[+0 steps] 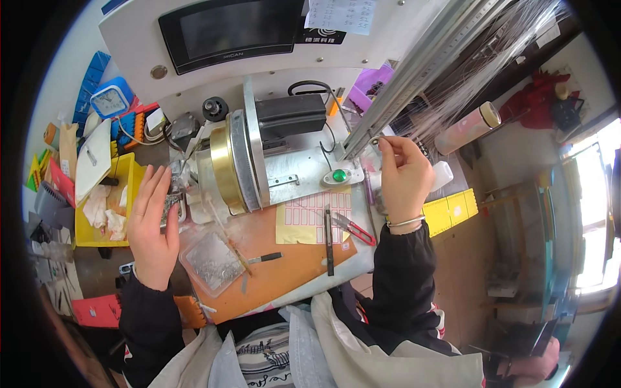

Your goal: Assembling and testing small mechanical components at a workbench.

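My left hand (154, 223) is beside the left end of a bench machine with a brass-coloured ring (223, 169). Its fingers are stretched out and the palm faces inward, next to a small heap of metal bits (173, 202). My right hand (407, 180) is raised at the foot of a long slanted metal rail (414, 68). Thumb and forefinger pinch together there at a small metallic piece, too small to name. Below that hand, a green button (339, 175) sits on the machine's metal plate (291, 184).
A clear box of small metal parts (217, 262) stands on the brown board (291, 265), near a red-handled cutter (354, 229) and a dark flat bar (328, 240). Yellow bin (132, 187) at left; pale strands (482, 84) at upper right. Another person's hand (540, 362) shows lower right.
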A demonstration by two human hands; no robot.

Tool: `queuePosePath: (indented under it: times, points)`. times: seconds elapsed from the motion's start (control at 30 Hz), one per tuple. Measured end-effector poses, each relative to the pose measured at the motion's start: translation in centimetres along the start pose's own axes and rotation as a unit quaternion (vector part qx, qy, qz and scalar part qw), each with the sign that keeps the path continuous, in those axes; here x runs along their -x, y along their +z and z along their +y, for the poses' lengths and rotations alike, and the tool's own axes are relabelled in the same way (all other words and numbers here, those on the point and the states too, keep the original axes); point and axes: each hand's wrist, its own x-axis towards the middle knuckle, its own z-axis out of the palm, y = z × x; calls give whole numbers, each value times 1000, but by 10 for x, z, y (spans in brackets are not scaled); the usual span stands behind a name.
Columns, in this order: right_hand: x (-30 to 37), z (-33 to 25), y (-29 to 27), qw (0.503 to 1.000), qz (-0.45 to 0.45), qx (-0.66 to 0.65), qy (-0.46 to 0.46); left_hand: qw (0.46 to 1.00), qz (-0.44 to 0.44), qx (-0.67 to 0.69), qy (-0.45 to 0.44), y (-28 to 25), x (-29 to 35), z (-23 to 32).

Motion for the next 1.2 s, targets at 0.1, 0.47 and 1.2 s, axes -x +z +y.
queuePosePath:
  times: [0.1,0.47,1.2]
  points:
    - [-1,3,1,1000,-5,17,-17,1000,23,-1,3,2,-2,3]
    - [18,13,6,980,-123,143,-64,1000,19,8,10,4,0,0]
    - [135,-178,123,674,-249,-592,366,878,-71,450,-146,-41,-39,-45]
